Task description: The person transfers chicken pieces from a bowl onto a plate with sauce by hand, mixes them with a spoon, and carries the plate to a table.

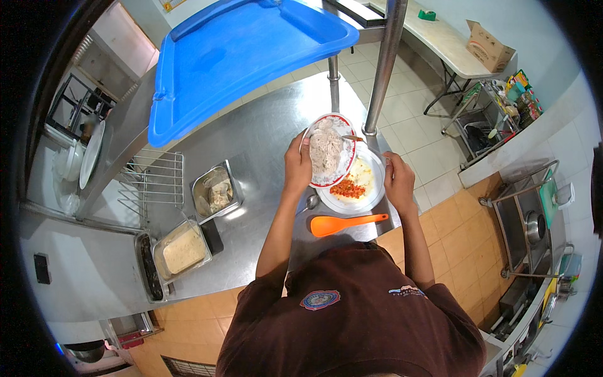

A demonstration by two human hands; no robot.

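My left hand (297, 167) grips the left rim of a red-rimmed plate (349, 162), which is tilted and carries a pale shredded food (326, 148). Beneath and to its right, a white plate (374, 198) holds chopped red food (347, 188) and yellowish residue. My right hand (399, 181) is closed at the white plate's right side, apparently around the handle of a spoon. That spoon's sauce-stained bowl (353, 138) reaches the red-rimmed plate's right edge. An orange serving spoon (330, 226) lies nearest my body. A metal spoon (312, 202) rests left of the white plate.
Steel containers of pale food (219, 192) and a creamy mixture (183, 249) stand left on the steel counter (259, 141), near a wire rack (153, 176). A blue tray (245, 52) overhangs the far side. A steel post (384, 70) rises beyond the plates.
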